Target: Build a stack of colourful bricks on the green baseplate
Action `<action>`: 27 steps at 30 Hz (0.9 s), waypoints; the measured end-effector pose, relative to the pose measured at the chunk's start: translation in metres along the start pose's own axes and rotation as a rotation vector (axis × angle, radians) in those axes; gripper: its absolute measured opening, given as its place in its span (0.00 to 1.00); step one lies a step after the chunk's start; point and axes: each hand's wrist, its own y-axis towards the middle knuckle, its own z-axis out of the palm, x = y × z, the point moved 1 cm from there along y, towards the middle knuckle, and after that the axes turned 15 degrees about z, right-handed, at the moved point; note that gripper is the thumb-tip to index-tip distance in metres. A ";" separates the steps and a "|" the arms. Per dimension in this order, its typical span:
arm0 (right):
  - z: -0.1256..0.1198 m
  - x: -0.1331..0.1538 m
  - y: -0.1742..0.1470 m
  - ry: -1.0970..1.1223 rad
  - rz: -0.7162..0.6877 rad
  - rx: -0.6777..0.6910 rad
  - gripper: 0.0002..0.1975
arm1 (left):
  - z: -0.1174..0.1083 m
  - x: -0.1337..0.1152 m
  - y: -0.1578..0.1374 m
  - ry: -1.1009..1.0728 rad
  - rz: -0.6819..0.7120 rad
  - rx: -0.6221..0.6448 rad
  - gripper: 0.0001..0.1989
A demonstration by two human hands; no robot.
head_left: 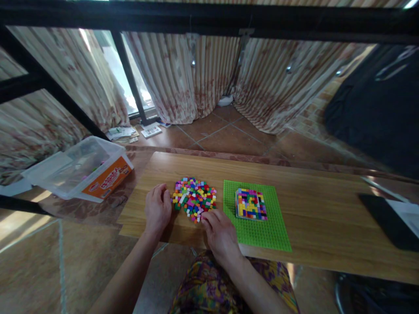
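Note:
A heap of small toy building bricks (pixel 193 196) in many colours lies on the wooden table. My left hand (pixel 158 207) rests at the heap's left edge, fingers loosely bent, with a gap between thumb and forefinger and nothing visible in it. At the near right edge of the heap is my right hand (pixel 221 233), its fingertips drawn together at the bricks; what they hold, if anything, is too small to make out. Right of the heap, a green studded baseplate (pixel 278 233) carries a square block built of bricks (pixel 251 204), multicoloured on top.
The wooden table (pixel 314 213) runs on to the right, where a black board (pixel 386 222) with white paper lies. A clear plastic bin (pixel 111 150) with an orange label stands on the left. Papers (pixel 122 133) lie on the tiled floor before the curtains (pixel 163 78).

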 end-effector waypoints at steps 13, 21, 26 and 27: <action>-0.088 -0.047 -0.024 0.416 0.474 -0.232 0.12 | -0.001 -0.001 0.004 0.032 0.014 0.033 0.16; -0.113 -0.070 -0.015 0.407 0.537 -0.308 0.15 | -0.002 -0.003 0.006 0.049 -0.003 0.049 0.17; -0.107 -0.071 -0.008 0.430 0.466 -0.323 0.14 | -0.003 -0.003 0.006 0.045 0.012 0.047 0.17; -0.108 -0.071 -0.005 0.409 0.442 -0.327 0.13 | -0.002 -0.003 0.006 0.050 0.011 0.049 0.17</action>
